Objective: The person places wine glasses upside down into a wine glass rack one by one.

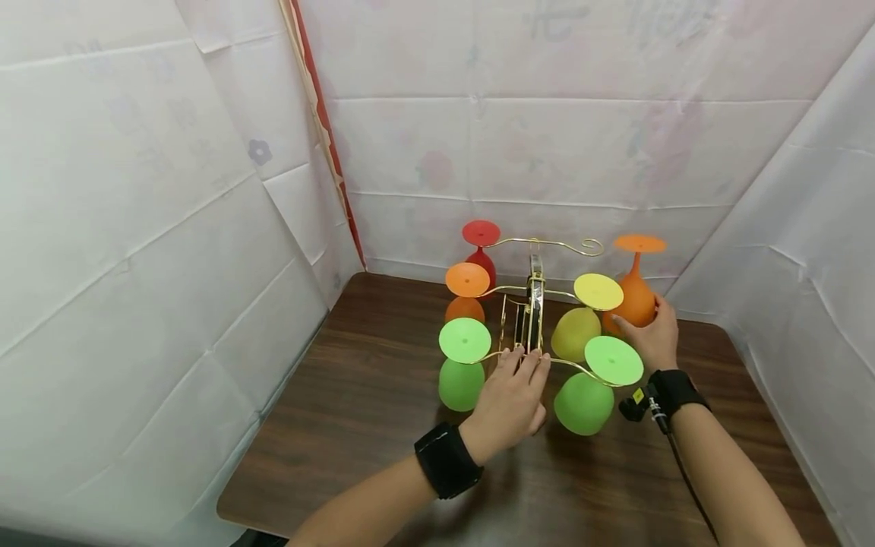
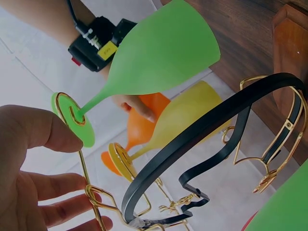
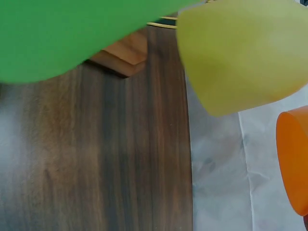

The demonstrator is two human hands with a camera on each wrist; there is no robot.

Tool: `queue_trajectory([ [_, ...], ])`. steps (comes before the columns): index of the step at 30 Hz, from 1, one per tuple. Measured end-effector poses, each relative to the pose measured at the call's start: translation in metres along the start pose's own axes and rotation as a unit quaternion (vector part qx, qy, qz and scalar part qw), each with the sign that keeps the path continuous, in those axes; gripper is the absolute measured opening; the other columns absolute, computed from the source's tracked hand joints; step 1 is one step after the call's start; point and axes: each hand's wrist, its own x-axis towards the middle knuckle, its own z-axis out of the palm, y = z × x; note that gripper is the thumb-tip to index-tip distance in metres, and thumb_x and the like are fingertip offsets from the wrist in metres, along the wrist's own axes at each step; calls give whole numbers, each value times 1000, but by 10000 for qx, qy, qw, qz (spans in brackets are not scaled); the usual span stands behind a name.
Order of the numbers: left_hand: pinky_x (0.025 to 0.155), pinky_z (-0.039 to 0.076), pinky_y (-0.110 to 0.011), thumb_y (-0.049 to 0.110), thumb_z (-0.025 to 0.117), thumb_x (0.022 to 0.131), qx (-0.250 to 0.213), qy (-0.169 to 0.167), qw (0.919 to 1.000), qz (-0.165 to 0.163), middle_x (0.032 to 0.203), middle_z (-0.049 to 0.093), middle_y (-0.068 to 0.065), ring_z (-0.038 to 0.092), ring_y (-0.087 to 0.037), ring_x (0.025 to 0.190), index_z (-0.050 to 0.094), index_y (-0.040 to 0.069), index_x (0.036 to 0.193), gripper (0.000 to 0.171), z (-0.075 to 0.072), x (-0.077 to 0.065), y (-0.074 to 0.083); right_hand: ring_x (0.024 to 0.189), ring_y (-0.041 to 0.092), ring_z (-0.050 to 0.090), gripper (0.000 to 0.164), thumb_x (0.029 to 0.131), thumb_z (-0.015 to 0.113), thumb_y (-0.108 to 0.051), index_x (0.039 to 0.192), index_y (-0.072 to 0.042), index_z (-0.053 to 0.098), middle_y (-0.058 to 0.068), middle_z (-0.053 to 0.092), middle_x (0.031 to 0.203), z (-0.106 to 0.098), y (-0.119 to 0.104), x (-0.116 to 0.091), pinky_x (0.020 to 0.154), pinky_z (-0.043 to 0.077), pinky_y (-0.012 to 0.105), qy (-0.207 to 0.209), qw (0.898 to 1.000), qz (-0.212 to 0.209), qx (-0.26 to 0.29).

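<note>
A gold and black wire wine glass rack (image 1: 536,300) stands on the table, its curled arms holding goblets upside down by their bases. My left hand (image 1: 509,399) grips the rack's front gold wire, thumb on one side and fingers on the other in the left wrist view. At the back right, my right hand (image 1: 659,334) holds an orange goblet (image 1: 637,296) by its bowl, upside down, beside the rack's back right arm. That arm's curled end bears no glass. Nearest the right hand hang a yellow goblet (image 1: 577,334) and a light green goblet (image 1: 584,403).
Left of the rack hang a red goblet (image 1: 481,262), a second orange goblet (image 1: 465,308) and another green goblet (image 1: 461,384). A wooden base (image 2: 291,45) shows under the rack. White sheeting (image 1: 581,152) walls the brown table (image 1: 328,410) at back and sides.
</note>
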Motion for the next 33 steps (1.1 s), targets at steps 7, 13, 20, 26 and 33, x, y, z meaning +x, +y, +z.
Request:
queue_trajectory([
  [7,101,41,-38,34,62,81,22,49,10000,69,127,57,-6,52,-25,117,54,8,131,57,2,1,-1,111,39,44,71,84,70,-24,140,1,35,26,43,129,3,-5,18,91,39,52,-33,9996,271,-24],
  [13,100,42,-39,35,64,80,43,84,9999,60,126,57,-7,53,-25,116,54,7,131,58,2,1,-1,109,45,44,69,84,67,-19,139,8,34,32,42,128,5,-9,35,90,39,57,-301,9993,99,-176],
  [20,101,42,-38,35,63,81,32,-5,10000,12,127,57,-6,53,-25,117,54,9,131,57,0,2,0,107,45,45,64,83,67,-10,136,10,36,32,45,123,7,-6,44,91,38,58,-748,9969,-91,-230],
  [26,100,42,-38,36,63,81,87,-57,9999,39,127,57,-6,53,-25,116,54,8,131,58,-1,2,0,113,49,42,69,82,64,-3,139,13,29,37,40,129,9,-6,53,94,36,61,-939,9950,-189,-272],
  [33,101,41,-38,37,60,83,157,-323,9993,84,129,55,-5,52,-25,119,52,9,133,58,-5,2,0,114,50,41,72,82,64,-3,140,14,25,37,37,133,10,-1,63,96,35,63,-1090,9934,126,-341],
])
